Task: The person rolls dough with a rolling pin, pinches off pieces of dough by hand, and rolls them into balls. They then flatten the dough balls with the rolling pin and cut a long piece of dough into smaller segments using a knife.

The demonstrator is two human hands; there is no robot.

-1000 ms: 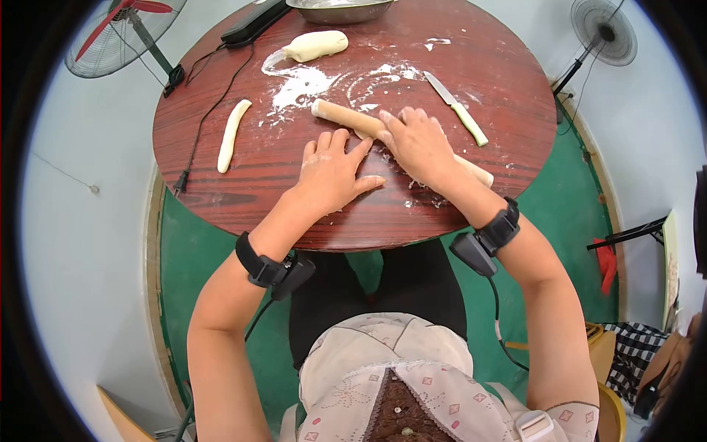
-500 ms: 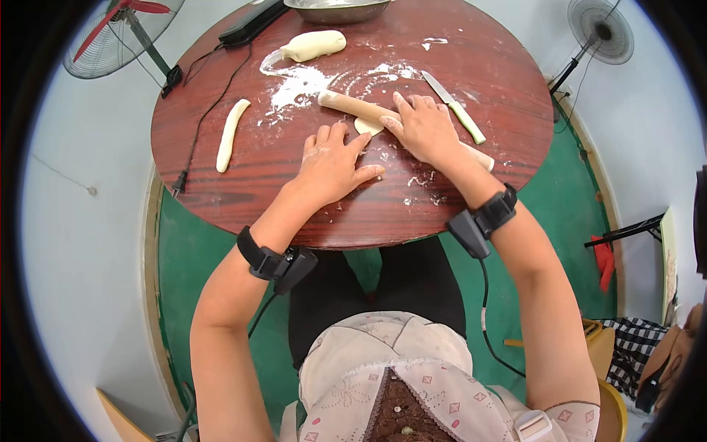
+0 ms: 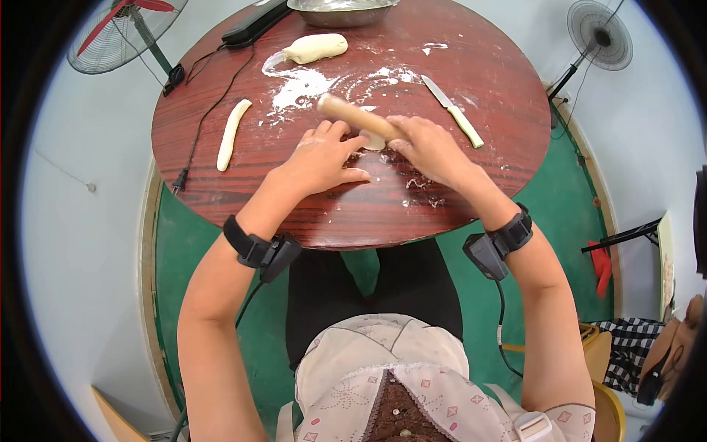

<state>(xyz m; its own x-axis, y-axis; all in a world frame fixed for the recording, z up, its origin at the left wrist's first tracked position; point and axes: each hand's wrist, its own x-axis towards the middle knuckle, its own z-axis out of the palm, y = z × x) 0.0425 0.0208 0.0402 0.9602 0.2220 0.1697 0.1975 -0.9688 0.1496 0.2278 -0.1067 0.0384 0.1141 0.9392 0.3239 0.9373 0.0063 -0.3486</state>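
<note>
A wooden rolling pin [image 3: 357, 116] lies slantwise over a small flattened dough round [image 3: 374, 142], slightly blurred. My right hand [image 3: 431, 147] is closed round its near part, and the pin's right end is hidden by hand and forearm. My left hand [image 3: 320, 156] rests palm down on the table, thumb apart, its index fingertip at the left edge of the dough round. A knife [image 3: 460, 121] with a pale green handle lies right of the pin. Left of my left hand is a thin dough strip [image 3: 233, 136].
White flour [image 3: 302, 90] is spread over the round wooden table [image 3: 280, 214]. Behind it sit a thick dough roll [image 3: 317, 48], a metal bowl [image 3: 342, 15] and a black case [image 3: 254, 23]. A power cord [image 3: 210, 110] runs down the left side. Fans stand beyond both sides.
The rolling pin has swung and shifted over the dough round with my right hand, which now wraps round it. My left hand has moved slightly left, its index finger now at the dough.
</note>
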